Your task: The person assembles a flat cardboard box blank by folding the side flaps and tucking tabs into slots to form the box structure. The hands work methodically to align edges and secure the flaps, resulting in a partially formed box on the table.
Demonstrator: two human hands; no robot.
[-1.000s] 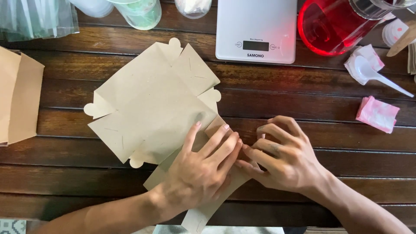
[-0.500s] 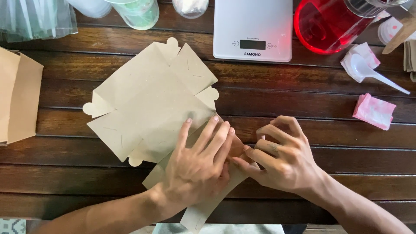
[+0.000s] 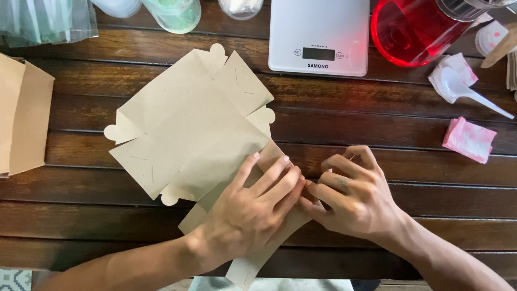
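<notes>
Head view. A flat, unfolded kraft-paper box blank (image 3: 188, 129) lies on the dark wooden slat table (image 3: 377, 108), left of centre, its near corner reaching to the table's front edge. The left hand (image 3: 247, 215) lies palm down on the blank's lower right part, fingers extended and close together, pressing the paper flat. The right hand (image 3: 350, 199) sits just beside it, fingers curled, tips pinching the paper's edge where the two hands meet; the pinched fold itself is hidden under the fingers.

Surroundings: a white digital kitchen scale (image 3: 319, 35) at the far edge, centre. A red translucent jug (image 3: 414, 29) right of the scale. A white plastic spoon (image 3: 468, 91) on a wrapper, and a pink-and-white packet (image 3: 468, 140) near it. More kraft paper pieces (image 3: 21, 118) at the left edge.
</notes>
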